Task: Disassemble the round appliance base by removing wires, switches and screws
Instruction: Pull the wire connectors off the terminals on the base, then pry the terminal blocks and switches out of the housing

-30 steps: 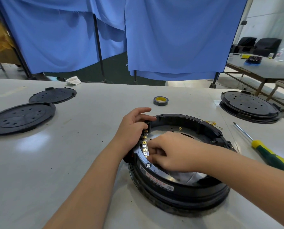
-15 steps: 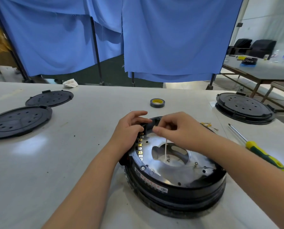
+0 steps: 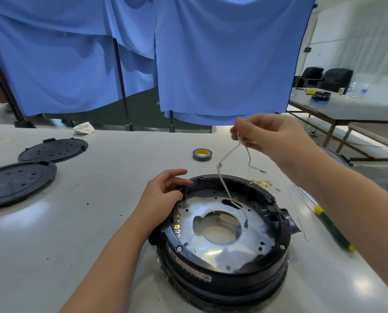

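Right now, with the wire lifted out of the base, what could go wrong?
The right hand pinches the white wire high up, but its lower end seems still caught at the metal plate; pulling harder might snap it. The left hand grips only the base at its rim, so it could tip. The dangling end might snag the small brass parts.

The right forearm (image 3: 337,188) hides most of the second black base (image 3: 337,154). The screwdriver (image 3: 333,229) is blurred. The near black cover (image 3: 16,184) is cut off at left.
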`<state>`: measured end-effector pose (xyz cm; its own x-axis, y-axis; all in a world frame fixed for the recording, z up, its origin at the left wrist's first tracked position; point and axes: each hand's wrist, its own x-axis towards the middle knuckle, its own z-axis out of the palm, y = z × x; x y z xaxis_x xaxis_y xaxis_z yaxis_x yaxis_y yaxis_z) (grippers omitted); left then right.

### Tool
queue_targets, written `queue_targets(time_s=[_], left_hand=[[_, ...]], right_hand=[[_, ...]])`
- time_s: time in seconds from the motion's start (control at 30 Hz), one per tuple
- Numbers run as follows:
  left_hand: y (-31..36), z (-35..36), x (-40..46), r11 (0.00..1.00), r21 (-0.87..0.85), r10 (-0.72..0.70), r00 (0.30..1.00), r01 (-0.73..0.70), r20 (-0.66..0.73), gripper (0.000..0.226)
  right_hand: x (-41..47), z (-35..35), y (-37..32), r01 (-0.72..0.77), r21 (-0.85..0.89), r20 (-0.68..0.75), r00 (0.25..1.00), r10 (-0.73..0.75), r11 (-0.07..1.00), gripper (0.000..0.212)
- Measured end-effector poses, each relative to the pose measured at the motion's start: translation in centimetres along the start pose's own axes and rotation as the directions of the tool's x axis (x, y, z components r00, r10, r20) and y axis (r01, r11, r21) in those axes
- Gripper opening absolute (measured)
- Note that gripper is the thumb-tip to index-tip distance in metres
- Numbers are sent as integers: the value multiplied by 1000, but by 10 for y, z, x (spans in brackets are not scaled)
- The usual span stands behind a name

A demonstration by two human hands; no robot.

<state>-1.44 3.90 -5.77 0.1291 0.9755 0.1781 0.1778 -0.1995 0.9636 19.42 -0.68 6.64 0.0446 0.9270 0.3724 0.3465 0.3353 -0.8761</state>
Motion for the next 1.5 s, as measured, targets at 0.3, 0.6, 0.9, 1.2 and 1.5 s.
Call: queue_targets(time_s=[0.3,0.6,0.9,1.2,1.5], left_hand=[[3,0,-3,1000,22,-1,1000,2,-8,53],[3,0,-2,999,34,-8,1000,8,-11,52],[1,0,-2,999,35,-3,1000,3,-8,53],[-3,-1,1,1000,29,4,1000,-4,-1,56],[-5,-1,2,1000,15,18,1000,-18,14,57]], right_hand=[[47,-49,-5,79,-235,-152,981,-117,969,24],[69,-40,61,-6,-716,156,973,168,698,23],[70,-18,102,25,-797,256,919,301,603,20],[79,-9,138,-89,-764,226,891,393,640,20],[68,-5,163,-138,-636,166,936,309,759,10]])
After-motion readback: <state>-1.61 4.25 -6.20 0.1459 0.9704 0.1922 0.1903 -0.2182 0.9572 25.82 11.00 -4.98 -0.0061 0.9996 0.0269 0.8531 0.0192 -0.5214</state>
